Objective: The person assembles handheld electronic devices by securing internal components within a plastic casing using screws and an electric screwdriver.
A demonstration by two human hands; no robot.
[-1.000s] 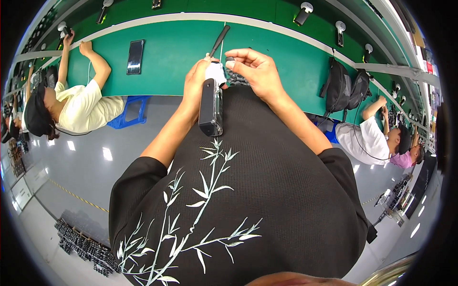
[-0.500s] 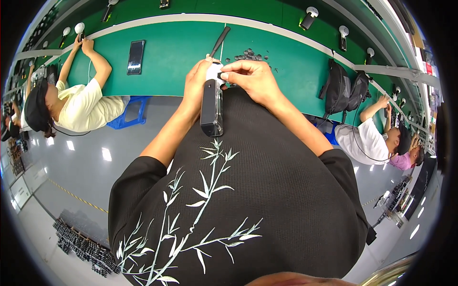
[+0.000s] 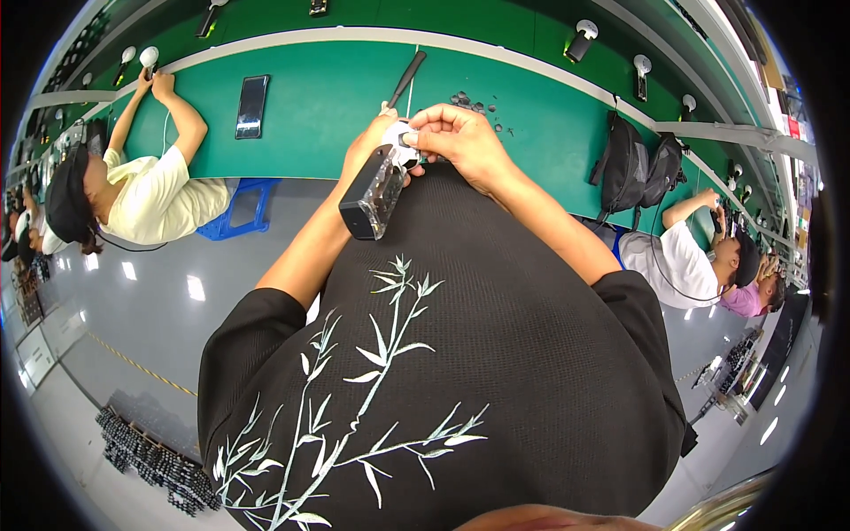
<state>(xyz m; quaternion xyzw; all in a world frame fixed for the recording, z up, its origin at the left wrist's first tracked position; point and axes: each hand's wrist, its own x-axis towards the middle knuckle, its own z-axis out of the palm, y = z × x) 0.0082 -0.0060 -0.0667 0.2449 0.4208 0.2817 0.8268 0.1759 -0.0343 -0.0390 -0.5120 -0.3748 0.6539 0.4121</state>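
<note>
My left hand (image 3: 368, 149) is closed around a device with a boxy black body (image 3: 363, 199), a see-through side and a round white head (image 3: 403, 152) with dark patches. The body's end tilts toward my left forearm. My right hand (image 3: 463, 146) pinches at the head, thumb and forefinger pressed on a small dark piece (image 3: 406, 139) there; whether it is seated in the head I cannot tell. Beyond my left fingers is a slim black-handled tool (image 3: 407, 80), its near end by my fingertips. Several small black pieces (image 3: 467, 102) lie loose on the green table beyond my right hand.
A phone (image 3: 251, 107) lies on the green table (image 3: 319, 88) to the left. Black backpacks (image 3: 630, 164) hang at the table's right edge. Co-workers sit at both sides, a blue stool (image 3: 239, 212) under the left one. White-headed devices (image 3: 581, 41) stand along the far side.
The device has turned in my left hand, its lower end swinging left and showing more of its see-through side. My right hand has shifted slightly left, still pinching at the white head.
</note>
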